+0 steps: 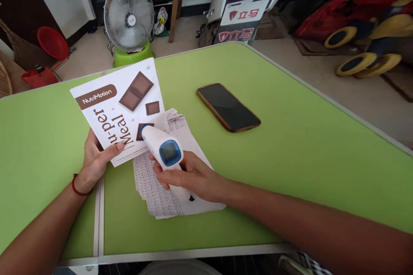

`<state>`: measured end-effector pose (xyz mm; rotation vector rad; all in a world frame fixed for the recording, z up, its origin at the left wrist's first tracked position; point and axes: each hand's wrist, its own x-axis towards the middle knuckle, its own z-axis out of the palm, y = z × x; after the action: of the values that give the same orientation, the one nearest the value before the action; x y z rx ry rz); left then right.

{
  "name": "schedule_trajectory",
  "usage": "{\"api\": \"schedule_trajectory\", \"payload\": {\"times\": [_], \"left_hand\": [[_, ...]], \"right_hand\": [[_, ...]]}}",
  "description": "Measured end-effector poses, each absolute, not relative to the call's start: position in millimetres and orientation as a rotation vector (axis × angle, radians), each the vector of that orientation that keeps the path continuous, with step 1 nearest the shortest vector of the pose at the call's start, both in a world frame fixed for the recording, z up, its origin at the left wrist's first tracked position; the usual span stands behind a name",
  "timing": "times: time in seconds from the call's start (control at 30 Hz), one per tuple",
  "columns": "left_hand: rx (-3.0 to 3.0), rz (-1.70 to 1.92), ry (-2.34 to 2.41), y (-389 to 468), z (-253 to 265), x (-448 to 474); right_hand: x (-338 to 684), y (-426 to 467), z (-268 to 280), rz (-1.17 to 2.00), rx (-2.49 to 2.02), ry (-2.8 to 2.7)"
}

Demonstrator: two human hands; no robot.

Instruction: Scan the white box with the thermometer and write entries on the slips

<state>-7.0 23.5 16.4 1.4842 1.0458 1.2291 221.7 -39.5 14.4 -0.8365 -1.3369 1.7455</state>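
While the NutriMotion card [125,109] is held in the left grip [98,157], centre-left | thermometer [158,141] wrapped by the right grip [193,176], mid-frame | barrel angled upper-left, toward card

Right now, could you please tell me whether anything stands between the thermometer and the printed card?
Nothing visible does: the thermometer in the right hand overlaps the printed card in the left hand in this view, though I cannot tell whether they touch. The phone lies off to the right, the papers below.
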Motion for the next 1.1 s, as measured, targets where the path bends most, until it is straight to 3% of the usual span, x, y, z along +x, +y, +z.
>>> {"api": "schedule_trajectory", "payload": {"times": [1.1], "left_hand": [[1.456, 1.241, 1.024, 24.3, 16.9, -5.5]], "right_hand": [[220.2, -38.7, 16.0, 1.739, -0.849, -1.362]]}}
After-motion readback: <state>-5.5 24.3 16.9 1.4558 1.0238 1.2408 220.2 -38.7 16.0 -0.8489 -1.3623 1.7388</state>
